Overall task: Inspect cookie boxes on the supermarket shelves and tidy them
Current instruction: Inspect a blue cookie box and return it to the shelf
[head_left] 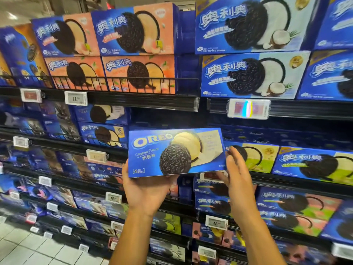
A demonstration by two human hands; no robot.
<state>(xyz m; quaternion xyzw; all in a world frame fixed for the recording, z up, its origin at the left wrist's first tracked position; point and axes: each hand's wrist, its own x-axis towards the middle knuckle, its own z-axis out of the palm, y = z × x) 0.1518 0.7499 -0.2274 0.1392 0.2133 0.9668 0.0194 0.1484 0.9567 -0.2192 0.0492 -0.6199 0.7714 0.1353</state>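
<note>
The person is holding a blue Oreo cheese-flavour box (176, 153) face-out in front of the dark gap (166, 117) in the shelving, just below the shelf edge carrying the orange peach-flavour boxes (139, 74). The left hand (148, 192) is cupping the box from underneath, fingers curling behind its lower left corner. The right hand (237, 175) is bracing the box's right end with fingers nearly straight, thumb lying along the edge.

Judging from this, the box is being checked before going back. To do it well, the person should be keeping it level, looking over corners and face for dents, then sliding it straight into the gap with the front flush to neighbouring boxes, letting the right hand guide the end clear.

Around the gap, wire-fronted shelves are holding blue coconut-flavour boxes (252, 75) to the upper right, with price tags (76, 98) along the rails. Pale floor tiles (28, 251) are showing far below left.
</note>
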